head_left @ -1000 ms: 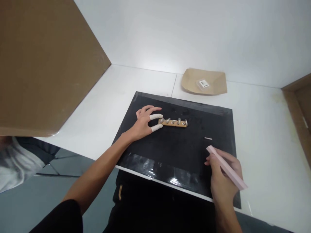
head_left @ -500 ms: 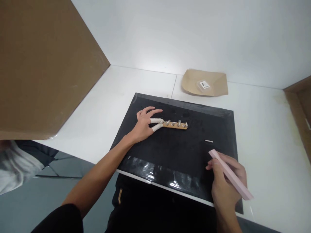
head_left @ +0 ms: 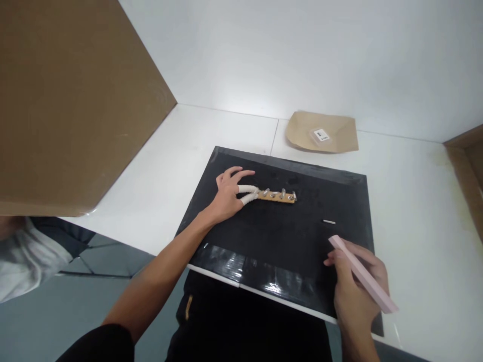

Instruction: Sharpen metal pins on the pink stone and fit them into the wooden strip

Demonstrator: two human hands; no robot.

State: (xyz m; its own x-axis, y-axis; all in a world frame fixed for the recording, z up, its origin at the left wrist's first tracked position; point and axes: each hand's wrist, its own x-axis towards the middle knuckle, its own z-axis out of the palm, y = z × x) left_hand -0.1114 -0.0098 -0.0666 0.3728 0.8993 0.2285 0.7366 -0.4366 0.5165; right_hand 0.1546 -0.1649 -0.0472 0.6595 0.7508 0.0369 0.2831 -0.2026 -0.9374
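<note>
My left hand [head_left: 228,198] pinches the left end of a narrow yellowish strip [head_left: 276,197] between thumb and index finger, both in white finger covers. Its other fingers stay spread above the black mat [head_left: 264,231]. Several small shiny metal pieces sit along the strip, some jutting up from it. My right hand [head_left: 358,281] is closed around a long pale pink bar [head_left: 364,274], which slants across the palm at the mat's right side. Just beyond the bar's upper end lies a small thin light-coloured pin-like piece [head_left: 329,222], apart from both hands.
Against the back wall, a brown paper tray [head_left: 343,138] holds a small clear case [head_left: 320,136] with a white label. A large brown board [head_left: 75,110] rises on the left. Another person's light sleeve [head_left: 33,261] shows beneath it. The white table [head_left: 415,216] extends to the right.
The whole view has shifted slightly, so everything appears a little farther right. Both hands keep their holds, and the small loose piece lies in the same spot on the mat.
</note>
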